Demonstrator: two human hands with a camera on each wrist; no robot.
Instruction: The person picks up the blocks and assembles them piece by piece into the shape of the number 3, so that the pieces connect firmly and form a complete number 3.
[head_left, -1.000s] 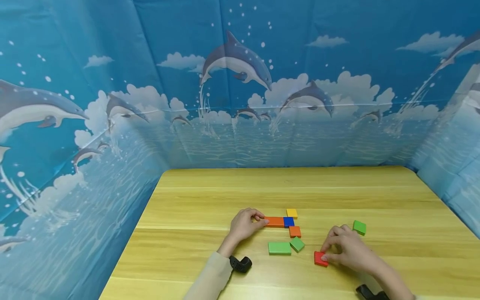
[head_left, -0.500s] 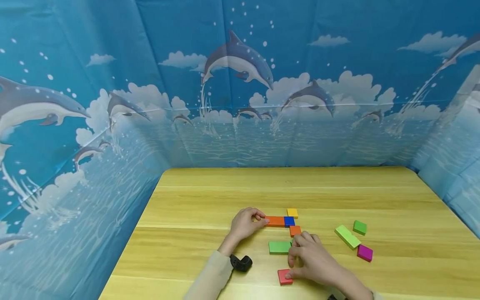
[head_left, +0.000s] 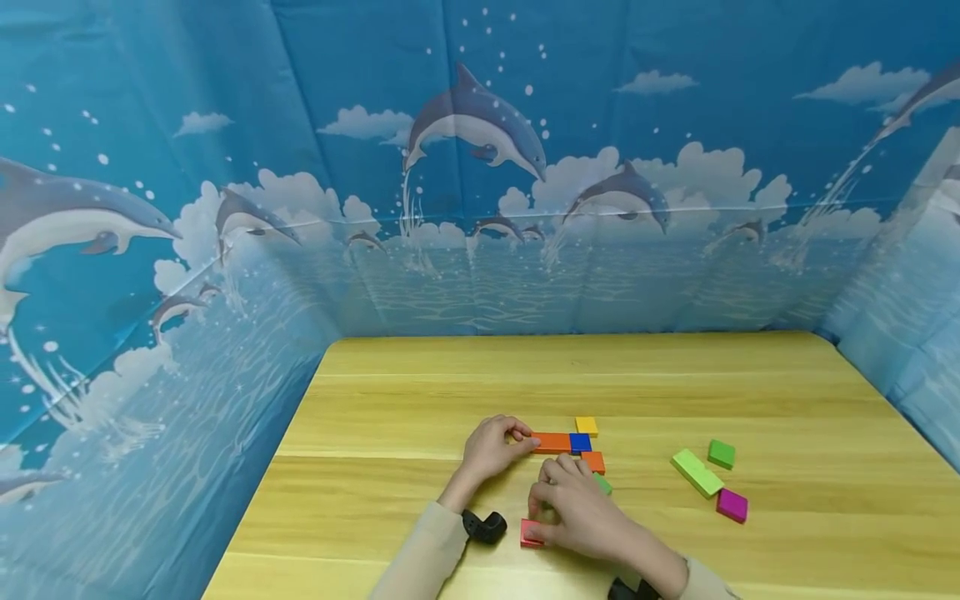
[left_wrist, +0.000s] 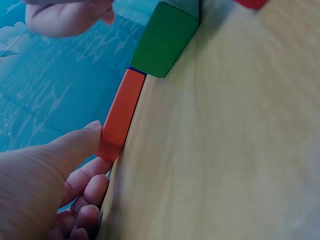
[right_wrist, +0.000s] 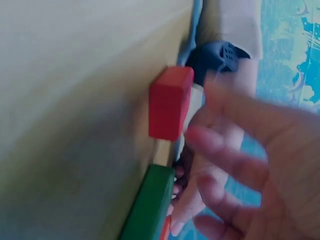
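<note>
My left hand (head_left: 491, 450) pinches the left end of a long orange block (head_left: 552, 443), thumb on top and fingers curled at its end. A blue square block (head_left: 580, 442) touches that block's right end. My right hand (head_left: 577, 508) holds a red square block (head_left: 531, 533) at its thumb and fingertips, low in front of the left hand. In the right wrist view, the red block (right_wrist: 167, 102) is beside a long green block (right_wrist: 150, 205), which the right hand hides in the head view. A small green block (head_left: 602, 483) peeks out behind the right hand.
A yellow block (head_left: 587, 426) and a small orange block (head_left: 592, 462) lie near the blue one. Farther right on the wooden table (head_left: 420, 375) are a lime block (head_left: 697, 472), a green block (head_left: 722, 453) and a magenta block (head_left: 732, 505). A dolphin-print curtain (head_left: 480, 275) surrounds the table.
My right hand has carried the red block leftward from the right, passing in front of the long green block. The lime and magenta blocks have come into view. The left hand has stayed put.
</note>
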